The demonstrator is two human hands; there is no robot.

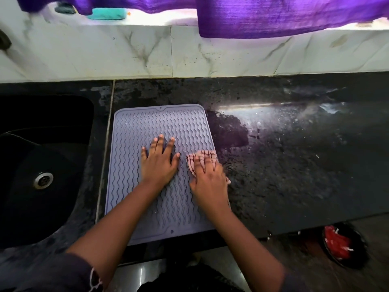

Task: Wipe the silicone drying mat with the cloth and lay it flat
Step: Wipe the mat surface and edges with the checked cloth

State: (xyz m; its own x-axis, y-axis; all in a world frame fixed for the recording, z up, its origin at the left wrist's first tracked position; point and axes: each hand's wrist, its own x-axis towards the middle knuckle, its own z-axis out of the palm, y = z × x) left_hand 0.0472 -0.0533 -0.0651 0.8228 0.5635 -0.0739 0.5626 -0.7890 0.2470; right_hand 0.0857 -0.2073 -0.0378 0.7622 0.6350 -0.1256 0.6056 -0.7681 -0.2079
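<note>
A lavender-grey silicone drying mat (147, 127) with wavy ridges lies flat on the dark stone counter, just right of the sink. My left hand (159, 163) presses palm-down on the mat's middle, fingers spread, holding nothing. My right hand (207, 180) rests on a pink cloth (203, 155) with dark checked lines, pressing it against the mat's right edge. Most of the cloth is hidden under that hand; a small bit shows at the wrist side. The mat's near edge overhangs the counter front slightly.
A black sink (42, 165) with a metal drain (43, 180) sits at the left. The counter (294, 165) to the right is wet and speckled. A marble-patterned wall runs behind, with purple fabric (284, 15) hanging above. A dark bowl with red contents (339, 245) stands on the floor at right.
</note>
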